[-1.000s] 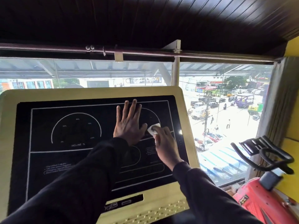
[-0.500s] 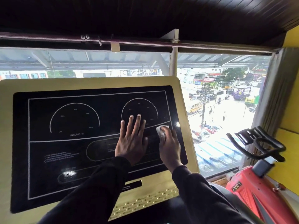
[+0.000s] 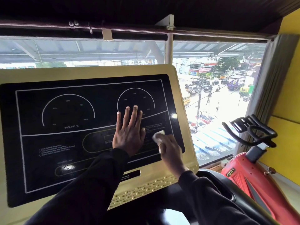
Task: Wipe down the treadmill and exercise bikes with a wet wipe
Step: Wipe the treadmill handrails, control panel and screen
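The treadmill console point(image 3: 68, 163), a black display panel in a pale yellow frame, fills the left and middle of the head view. My left hand point(image 3: 129, 132) lies flat on the panel with fingers straight, below the right-hand dial. My right hand point(image 3: 170, 150) holds a small white wet wipe point(image 3: 158, 136) and presses it against the panel near its right edge. A red exercise bike point(image 3: 246, 176) with black handlebars point(image 3: 253, 129) stands at the right.
A large window point(image 3: 211, 98) behind the console looks down on a street. A grey curtain point(image 3: 269, 85) hangs by the yellow wall point(image 3: 289, 75) at the right. A dark ceiling and a rail run overhead.
Both hands slid down the panel from the upper dial area toward its lower right. The wipe moved right and down with my right hand. The view tilted lower.
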Action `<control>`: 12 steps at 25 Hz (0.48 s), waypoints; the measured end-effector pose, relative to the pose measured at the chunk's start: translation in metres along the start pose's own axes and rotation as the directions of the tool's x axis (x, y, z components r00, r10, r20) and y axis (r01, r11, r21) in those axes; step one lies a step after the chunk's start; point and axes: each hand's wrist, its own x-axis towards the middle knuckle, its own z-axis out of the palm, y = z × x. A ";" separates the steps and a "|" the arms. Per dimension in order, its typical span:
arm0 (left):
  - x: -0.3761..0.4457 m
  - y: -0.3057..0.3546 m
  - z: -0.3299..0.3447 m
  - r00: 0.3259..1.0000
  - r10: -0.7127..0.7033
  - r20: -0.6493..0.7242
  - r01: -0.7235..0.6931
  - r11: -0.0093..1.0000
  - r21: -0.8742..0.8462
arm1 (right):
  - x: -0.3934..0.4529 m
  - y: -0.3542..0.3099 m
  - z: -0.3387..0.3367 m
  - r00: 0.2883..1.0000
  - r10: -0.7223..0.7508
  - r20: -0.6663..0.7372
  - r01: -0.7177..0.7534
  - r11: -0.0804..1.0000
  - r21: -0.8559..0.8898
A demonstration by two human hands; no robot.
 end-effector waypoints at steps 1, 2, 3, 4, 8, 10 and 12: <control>0.000 0.000 0.001 1.000 -0.005 0.002 0.005 1.000 -0.001 | 0.002 0.005 -0.002 0.991 0.110 -0.074 -0.110 0.994 0.010; -0.001 0.001 0.001 1.000 -0.010 0.005 0.010 1.000 -0.002 | 0.003 0.004 -0.003 0.969 0.212 -0.123 -0.211 0.977 0.024; -0.001 0.001 0.001 1.000 -0.011 0.010 0.011 1.000 -0.005 | 0.002 0.000 0.000 0.959 0.255 -0.122 -0.253 0.967 0.026; -0.001 0.001 0.001 1.000 -0.010 0.019 0.010 1.000 -0.012 | -0.003 -0.005 0.004 0.972 0.220 -0.082 -0.219 0.975 0.018; -0.003 -0.002 -0.009 1.000 0.006 0.016 -0.004 0.989 -0.147 | -0.027 -0.003 0.002 0.997 0.011 0.082 -0.011 1.000 0.005; -0.014 0.003 -0.010 1.000 0.028 0.007 -0.026 0.978 -0.205 | -0.029 0.000 -0.001 0.976 0.212 -0.046 -0.211 0.977 0.027; -0.034 0.014 -0.004 0.996 0.084 0.024 -0.080 0.984 -0.160 | -0.040 -0.007 0.003 0.972 0.228 -0.060 -0.225 0.973 0.048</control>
